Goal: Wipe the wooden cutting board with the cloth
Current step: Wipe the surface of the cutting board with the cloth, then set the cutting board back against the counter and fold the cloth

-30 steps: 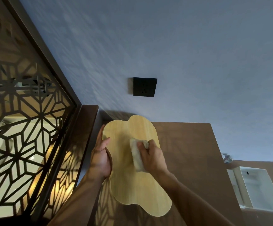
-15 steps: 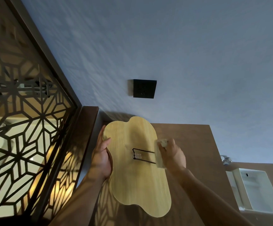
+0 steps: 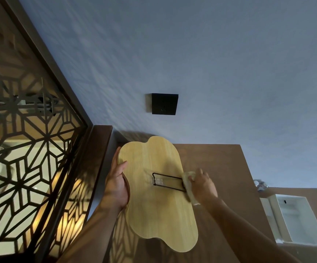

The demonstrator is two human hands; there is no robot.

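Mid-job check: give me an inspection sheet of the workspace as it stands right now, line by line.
Surface: brown wooden counter, patterned shadows near the screen.
Job's things: wooden cutting board lying flat, black wire loop on its face; cloth at its right edge.
Clutter: white open box at right.
Grippers: left hand steadies the board's left edge; right hand presses the cloth.
Cables: nothing seen.
Surroundings: grey wall, black wall socket, lattice screen.

pale yellow board, white cloth

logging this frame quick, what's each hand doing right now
left hand: closed on the left edge of the cutting board, steadying it
right hand: closed on the cloth at the board's right edge
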